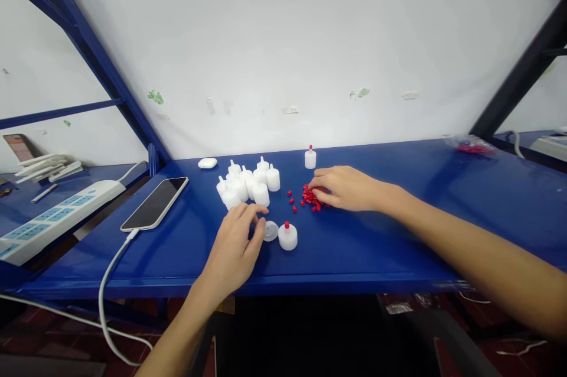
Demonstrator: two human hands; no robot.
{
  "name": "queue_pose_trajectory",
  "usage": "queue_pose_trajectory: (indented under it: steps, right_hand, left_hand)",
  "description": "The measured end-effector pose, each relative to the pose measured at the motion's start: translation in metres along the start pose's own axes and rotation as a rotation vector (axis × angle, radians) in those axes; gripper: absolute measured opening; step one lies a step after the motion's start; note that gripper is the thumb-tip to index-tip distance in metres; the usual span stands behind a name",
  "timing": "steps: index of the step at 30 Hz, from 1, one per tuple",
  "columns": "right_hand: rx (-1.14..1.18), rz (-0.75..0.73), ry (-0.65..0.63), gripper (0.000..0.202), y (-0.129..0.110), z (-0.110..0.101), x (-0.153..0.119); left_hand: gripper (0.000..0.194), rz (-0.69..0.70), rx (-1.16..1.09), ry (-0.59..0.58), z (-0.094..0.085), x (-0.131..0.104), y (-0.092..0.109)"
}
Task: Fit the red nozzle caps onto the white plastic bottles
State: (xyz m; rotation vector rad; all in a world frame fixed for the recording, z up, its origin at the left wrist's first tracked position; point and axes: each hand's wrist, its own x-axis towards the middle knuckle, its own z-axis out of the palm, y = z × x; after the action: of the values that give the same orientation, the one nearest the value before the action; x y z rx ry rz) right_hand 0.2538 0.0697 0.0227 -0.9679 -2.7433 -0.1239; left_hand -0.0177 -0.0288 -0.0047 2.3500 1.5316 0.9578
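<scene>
Several white bottles [260, 194] with pointed nozzles stand grouped on the blue table [354, 253]. My left hand [238, 241] is just in front of them, fingers apart and bent, beside a white bottle lying on its side [270, 231]. Right of that stands a bottle with a red cap [287, 237]. Another red-capped bottle [310, 158] is upright near the wall. My right hand [341, 188] has its fingertips at a pile of small red caps [315, 205]; whether a cap is between them is too small to tell. A few loose caps [291, 201] lie left of the pile.
A phone [155, 204] with a white cable lies on the left, beyond it a white power strip [62, 220]. A white case [207, 162] is near the wall. A plastic bag [472, 145] with red pieces sits at the back right, near the dark frame post.
</scene>
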Motion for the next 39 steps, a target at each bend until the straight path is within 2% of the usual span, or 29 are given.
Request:
queue_pose_trajectory:
  steps: [5,7,10,12,15,18,21,28,35,39]
  right_hand:
    - [-0.007,0.061,0.023,0.029,0.0,-0.004,0.001]
    - [-0.002,0.093,0.071,0.031,-0.002,-0.005,0.001]
    - [0.042,0.099,0.184,0.03,-0.012,-0.006,0.0]
    - [0.114,0.023,0.282,0.028,-0.023,-0.004,-0.002]
    - [0.2,-0.217,0.39,0.028,-0.046,0.002,-0.003]
    - [0.145,-0.401,0.403,0.028,-0.066,0.008,-0.002]
    - [0.067,-0.457,0.397,0.023,-0.074,0.013,-0.001]
    - [0.072,-0.393,0.369,0.023,-0.063,0.015,-0.002]
    - [0.168,-0.351,0.414,0.023,-0.058,0.017,-0.002]
    - [0.226,-0.318,0.446,0.023,-0.056,0.016,-0.003]
  left_hand:
    - [0.027,0.0,0.019,-0.009,0.001,-0.001,0.001]
    - [0.029,0.016,0.007,-0.018,0.0,-0.002,0.002]
    - [0.037,0.095,0.019,-0.093,0.0,-0.003,0.003]
    - [0.043,0.161,0.035,-0.14,0.001,-0.003,0.003]
    - [0.046,0.221,0.079,-0.203,0.001,-0.002,0.003]
    - [0.046,0.228,0.132,-0.261,0.001,0.0,0.002]
    - [0.044,0.208,0.166,-0.297,0.002,0.001,0.002]
    - [0.04,0.185,0.196,-0.292,0.005,0.0,0.001]
    - [0.051,0.243,0.222,-0.34,0.002,0.001,0.002]
    - [0.045,0.231,0.185,-0.298,0.002,0.002,0.004]
